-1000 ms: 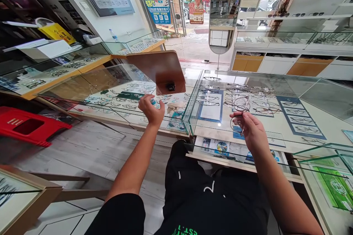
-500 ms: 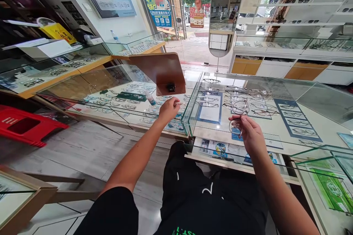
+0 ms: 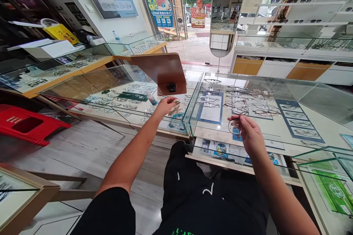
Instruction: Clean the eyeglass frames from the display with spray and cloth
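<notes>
Over the right glass counter, my right hand (image 3: 251,134) pinches a pair of thin-rimmed eyeglasses (image 3: 234,126). One clear lens hangs to the left of the fingertips, and the hand covers part of the frame. My left hand (image 3: 164,107) is closed on a small crumpled beige cloth (image 3: 175,107), above the left counter's glass. Just left of that hand stands a small white and blue bottle (image 3: 151,97), tilted in view. Behind it is a brown mirror stand (image 3: 168,69), its back towards me.
Glass display counters (image 3: 190,123) with several eyeglass frames inside run in front of me. At the far left is a red plastic stool (image 3: 55,126). A tall mirror (image 3: 224,14) stands beyond the counters. A lower drawer holding leaflets (image 3: 220,148) is pulled out near my legs.
My left hand has shifted slightly left, and more of the beige cloth now hangs open from its fingers. My right hand holds the eyeglasses in nearly the same place.
</notes>
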### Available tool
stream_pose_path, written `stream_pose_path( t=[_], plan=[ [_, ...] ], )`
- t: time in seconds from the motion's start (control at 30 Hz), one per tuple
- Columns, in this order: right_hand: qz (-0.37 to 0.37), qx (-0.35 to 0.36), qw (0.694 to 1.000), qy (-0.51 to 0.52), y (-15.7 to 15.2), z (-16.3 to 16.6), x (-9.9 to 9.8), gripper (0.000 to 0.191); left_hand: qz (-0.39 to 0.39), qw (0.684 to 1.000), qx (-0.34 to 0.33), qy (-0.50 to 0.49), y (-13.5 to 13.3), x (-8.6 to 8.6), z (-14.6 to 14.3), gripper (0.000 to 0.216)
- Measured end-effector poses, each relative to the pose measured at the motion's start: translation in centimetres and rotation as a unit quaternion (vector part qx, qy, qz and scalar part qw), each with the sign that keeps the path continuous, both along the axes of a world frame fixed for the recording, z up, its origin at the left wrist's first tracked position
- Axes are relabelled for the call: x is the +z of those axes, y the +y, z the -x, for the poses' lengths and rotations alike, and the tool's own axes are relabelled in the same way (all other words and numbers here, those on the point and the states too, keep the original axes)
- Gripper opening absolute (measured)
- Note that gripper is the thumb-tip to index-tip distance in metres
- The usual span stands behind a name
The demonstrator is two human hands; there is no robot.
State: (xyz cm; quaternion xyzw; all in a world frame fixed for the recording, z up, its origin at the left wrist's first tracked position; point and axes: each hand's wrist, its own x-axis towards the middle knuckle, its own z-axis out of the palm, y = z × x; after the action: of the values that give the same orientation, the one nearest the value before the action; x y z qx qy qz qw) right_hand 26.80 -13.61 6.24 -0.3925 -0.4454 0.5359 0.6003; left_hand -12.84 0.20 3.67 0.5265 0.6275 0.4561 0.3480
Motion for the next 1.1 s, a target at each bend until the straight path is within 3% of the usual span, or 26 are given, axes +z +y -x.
stream_pose_path(
  t=[0.17, 0.4, 0.6, 0.9, 1.1],
  plan=[
    [0.0, 0.001, 1.0, -0.004, 0.0, 0.0, 0.0, 0.028, 0.035, 0.999, -0.037, -0.014, -0.2, 0.1, 0.6, 0.069],
    [0.0, 0.0, 1.0, -0.005, 0.0, -0.1, -0.1, 0.028, 0.051, 0.996, -0.071, 0.023, 0.1, -0.2, 1.5, 0.063],
    [0.002, 0.0, 1.0, -0.006, 0.1, -0.1, -0.1, 0.029, -0.012, 0.987, -0.057, 0.15, -0.6, 0.3, 1.8, 0.045],
    [-0.004, -0.004, 1.0, -0.026, 0.1, -0.1, -0.1, 0.031, -0.135, 0.935, -0.064, 0.32, -2.1, 1.0, 0.4, 0.021],
    [-0.003, -0.01, 1.0, -0.029, 0.1, -0.3, -0.2, 0.032, -0.102, 0.951, -0.048, 0.289, -2.0, 0.7, 0.3, 0.024]
  ],
)
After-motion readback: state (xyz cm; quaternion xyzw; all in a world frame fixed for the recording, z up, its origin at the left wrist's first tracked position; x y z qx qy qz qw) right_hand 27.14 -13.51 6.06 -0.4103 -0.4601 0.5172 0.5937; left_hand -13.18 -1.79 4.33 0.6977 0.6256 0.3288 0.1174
